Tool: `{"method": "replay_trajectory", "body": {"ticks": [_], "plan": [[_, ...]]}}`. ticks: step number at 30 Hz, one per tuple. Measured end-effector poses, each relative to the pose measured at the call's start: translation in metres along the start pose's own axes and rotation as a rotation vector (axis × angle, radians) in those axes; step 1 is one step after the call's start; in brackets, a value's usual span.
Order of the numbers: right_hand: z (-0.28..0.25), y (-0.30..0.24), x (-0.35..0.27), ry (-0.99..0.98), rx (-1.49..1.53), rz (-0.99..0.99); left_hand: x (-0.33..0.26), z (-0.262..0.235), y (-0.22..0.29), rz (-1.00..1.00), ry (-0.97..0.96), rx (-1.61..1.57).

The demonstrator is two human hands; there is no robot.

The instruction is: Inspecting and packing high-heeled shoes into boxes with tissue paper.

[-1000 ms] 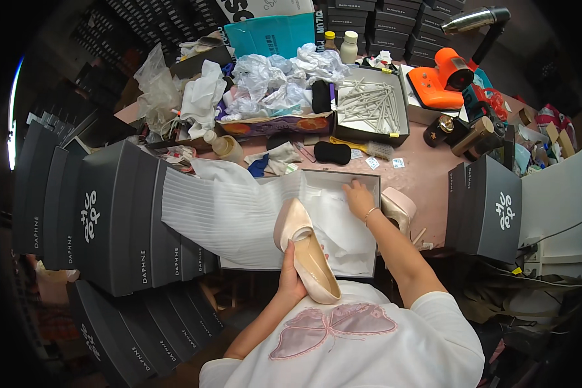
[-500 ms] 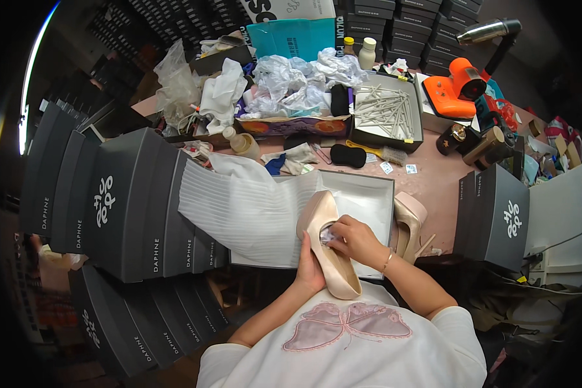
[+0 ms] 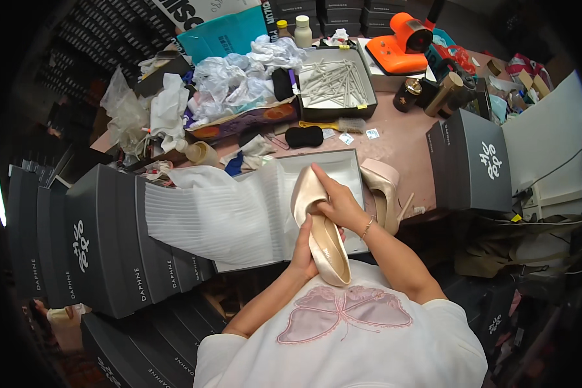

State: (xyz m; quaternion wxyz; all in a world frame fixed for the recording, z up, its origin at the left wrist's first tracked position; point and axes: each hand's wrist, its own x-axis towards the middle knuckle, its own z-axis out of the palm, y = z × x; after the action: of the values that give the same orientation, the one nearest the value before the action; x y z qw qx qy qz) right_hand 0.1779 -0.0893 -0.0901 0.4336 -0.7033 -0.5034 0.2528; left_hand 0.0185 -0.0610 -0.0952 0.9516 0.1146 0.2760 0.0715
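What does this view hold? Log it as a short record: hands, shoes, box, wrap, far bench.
Left hand: grips the pale shoe at its side
Right hand: on that shoe's front part
Second shoe: on the pink bench, right of the open box
Box lining: white paper
Ribbed white sheet: draped over the box's left part and beyond
Far bench: box of white sticks, orange device

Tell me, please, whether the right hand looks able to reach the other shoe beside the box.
Probably yes: the other shoe is just right of the box, close to the right hand, with nothing visible blocking it. That hand grips the held shoe, though, and would likely need to let go.
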Motion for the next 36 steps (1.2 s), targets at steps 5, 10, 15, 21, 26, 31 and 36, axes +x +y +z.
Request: {"method": "replay_trajectory", "body": {"ticks": [5,10,15,21,26,31,36], "plan": [[-0.044,-0.049,-0.007,0.066,0.034,-0.062,0.006,0.002,0.026,0.040,-0.158,0.096],[-0.060,-0.038,-0.039,0.070,0.285,0.025,0.011,-0.003,0.077,0.020,-0.496,0.139],[-0.061,0.022,-0.085,0.197,0.177,0.258,0.025,-0.005,0.065,0.060,-0.360,0.124],[-0.115,0.074,-0.120,0.239,-0.452,0.356,0.084,-0.093,0.003,0.022,0.346,0.024],[-0.111,0.102,-0.118,-0.037,-0.946,0.119,0.045,-0.047,0.020,0.648,0.228,1.497],[-0.080,0.147,-0.113,-0.457,-1.202,-0.195,0.082,-0.024,0.011,0.807,-0.277,2.440],[-0.109,0.170,-0.119,-0.557,-1.167,-0.352,0.118,-0.038,0.014,0.671,-0.343,2.430]]}}
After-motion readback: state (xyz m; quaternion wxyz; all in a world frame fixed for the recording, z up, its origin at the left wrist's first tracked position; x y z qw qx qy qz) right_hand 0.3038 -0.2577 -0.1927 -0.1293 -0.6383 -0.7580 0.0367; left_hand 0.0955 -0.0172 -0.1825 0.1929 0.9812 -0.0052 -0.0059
